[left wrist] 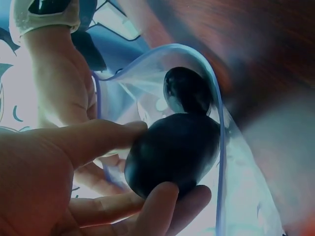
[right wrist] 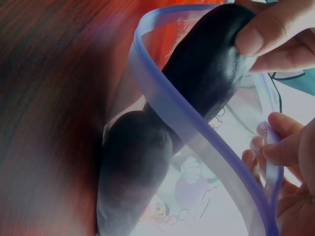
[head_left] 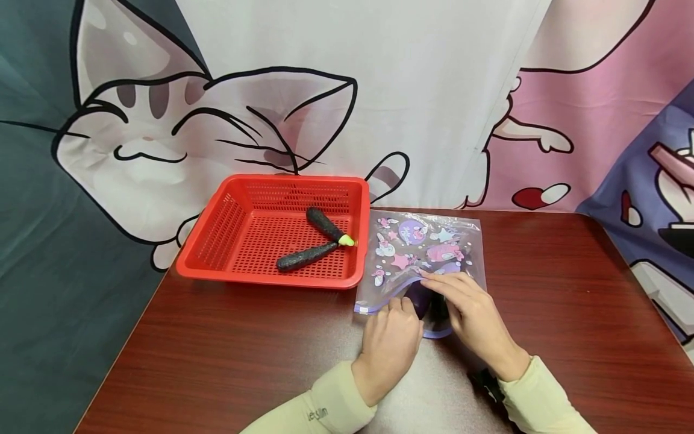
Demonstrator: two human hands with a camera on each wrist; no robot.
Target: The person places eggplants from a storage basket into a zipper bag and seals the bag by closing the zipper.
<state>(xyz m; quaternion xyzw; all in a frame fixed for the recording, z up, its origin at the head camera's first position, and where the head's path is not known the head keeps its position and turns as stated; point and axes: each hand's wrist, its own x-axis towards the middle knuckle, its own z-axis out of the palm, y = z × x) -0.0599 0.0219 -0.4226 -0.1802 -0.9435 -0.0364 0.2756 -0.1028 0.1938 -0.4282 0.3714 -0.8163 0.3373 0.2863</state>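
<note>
A clear zip bag (head_left: 472, 241) with pink and purple prints lies on the table, its purple-edged mouth toward me and held apart. My left hand (head_left: 387, 343) grips one end of a dark purple eggplant (right wrist: 211, 59) between thumb and fingers. The eggplant's other end passes through the bag's mouth. A second dark eggplant (right wrist: 133, 162) lies inside, alongside it and seen through the plastic. With thumb and fingers, my right hand (head_left: 477, 310) pinches the bag's purple rim (right wrist: 278, 187), raising that side of the opening.
A red plastic basket (head_left: 217, 273) stands left of the bag, close to its edge. Inside it lie two long dark vegetables, one (head_left: 324, 224) with a bright green end and the other (head_left: 306, 257) below it. A cartoon-printed cloth (head_left: 434, 90) hangs behind the brown table (head_left: 569, 313).
</note>
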